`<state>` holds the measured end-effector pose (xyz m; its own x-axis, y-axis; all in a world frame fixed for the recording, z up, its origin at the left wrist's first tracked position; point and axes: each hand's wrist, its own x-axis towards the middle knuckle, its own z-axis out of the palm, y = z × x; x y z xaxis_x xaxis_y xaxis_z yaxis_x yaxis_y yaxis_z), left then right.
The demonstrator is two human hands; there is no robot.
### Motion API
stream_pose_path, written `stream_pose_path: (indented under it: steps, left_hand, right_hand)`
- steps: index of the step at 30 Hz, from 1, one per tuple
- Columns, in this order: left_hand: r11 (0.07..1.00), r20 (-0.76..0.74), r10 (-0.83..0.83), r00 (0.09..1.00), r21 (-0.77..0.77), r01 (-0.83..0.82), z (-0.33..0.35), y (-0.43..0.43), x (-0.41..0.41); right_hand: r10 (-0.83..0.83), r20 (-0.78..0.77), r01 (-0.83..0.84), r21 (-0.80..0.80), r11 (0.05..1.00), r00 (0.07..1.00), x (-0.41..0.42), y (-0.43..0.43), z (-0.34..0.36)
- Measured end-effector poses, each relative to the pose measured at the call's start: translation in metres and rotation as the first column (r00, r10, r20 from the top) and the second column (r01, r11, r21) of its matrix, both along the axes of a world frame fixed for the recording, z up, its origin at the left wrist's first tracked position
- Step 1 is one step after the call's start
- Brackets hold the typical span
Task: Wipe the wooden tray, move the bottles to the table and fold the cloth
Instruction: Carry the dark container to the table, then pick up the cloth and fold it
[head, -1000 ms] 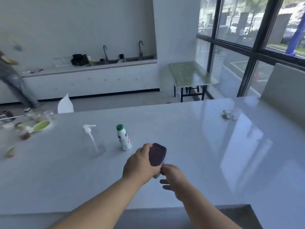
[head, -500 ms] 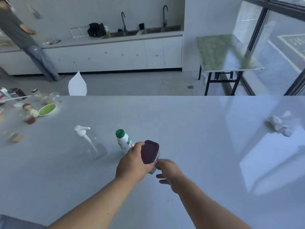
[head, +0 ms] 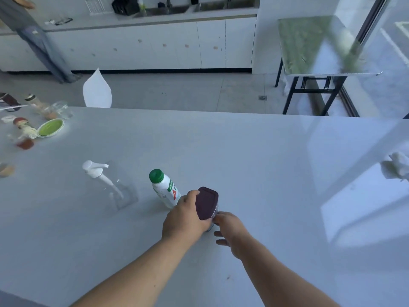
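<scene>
My left hand (head: pixel 184 218) grips a clear container with a dark purple lid (head: pixel 207 202) that stands on the white table (head: pixel 254 165). My right hand (head: pixel 229 228) touches the container's lower right side with its fingertips, the other fingers spread. Just left of the container stands a white bottle with a green cap (head: pixel 164 188). Further left is a clear pump dispenser with a white pump head (head: pixel 106 183). A crumpled white cloth (head: pixel 396 168) lies at the table's right edge. No wooden tray is in view.
Several jars, a glass and a green lid (head: pixel 50 127) crowd the table's far left. A white chair back (head: pixel 97 90) rises behind the table. Beyond are a sink counter, a person's legs (head: pixel 44 49) and a green-topped side table (head: pixel 318 45).
My view has tilted downward, so the table fills more of the frame. Both hands stay on the purple-lidded container beside the green-capped bottle.
</scene>
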<state>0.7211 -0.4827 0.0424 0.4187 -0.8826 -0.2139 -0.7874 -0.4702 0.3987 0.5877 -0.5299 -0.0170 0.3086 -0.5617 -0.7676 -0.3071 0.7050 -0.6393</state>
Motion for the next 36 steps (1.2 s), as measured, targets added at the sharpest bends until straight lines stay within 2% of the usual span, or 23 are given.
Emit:
stream_pose_path:
  steps: [5,7,10,13,15,17,25,32,36]
  left_hand:
    - [0.998,-0.008,-0.067,0.998,0.02,0.067,-0.009,0.003,0.007]
    - [0.994,-0.016,-0.103,0.995,0.038,0.103,-0.011,0.004,0.009]
    - [0.986,0.031,-0.168,0.985,0.016,0.168,-0.006,0.009,0.008]
    - [0.93,0.126,-0.347,0.93,-0.085,0.358,0.009,0.016,-0.001]
    - [0.849,0.125,-0.496,0.859,-0.138,0.51,0.028,0.024,-0.013]
    - [0.748,0.134,-0.632,0.763,-0.152,0.646,0.051,0.034,-0.029]
    - [0.404,0.156,-0.891,0.427,-0.158,0.901,0.117,0.102,-0.141]
    - [0.098,0.158,-0.98,0.12,-0.138,0.986,0.132,0.217,-0.277]
    - [-0.017,0.122,-0.993,-0.004,-0.109,0.994,0.126,0.29,-0.355]
  right_hand:
    - [-0.03,-0.023,0.03,-0.018,0.999,0.999,0.001,0.01,0.009]
    - [-0.036,-0.067,0.031,-0.081,0.996,0.997,-0.002,0.018,0.017]
    - [-0.025,-0.299,-0.063,-0.28,0.958,0.954,-0.014,0.035,0.031]
    - [-0.093,-0.607,-0.261,-0.469,0.844,0.789,-0.041,0.065,0.056]
    - [-0.208,-0.718,-0.347,-0.542,0.765,0.665,-0.065,0.094,0.079]
    - [-0.309,-0.767,-0.383,-0.573,0.725,0.563,-0.09,0.126,0.103]
    - [-0.499,-0.832,-0.338,-0.554,0.76,0.242,-0.189,0.27,0.178]
    - [-0.58,-0.807,-0.063,-0.588,0.806,0.113,-0.291,0.431,0.192]
    - [-0.589,-0.806,0.098,-0.583,0.807,0.057,-0.346,0.528,0.176]
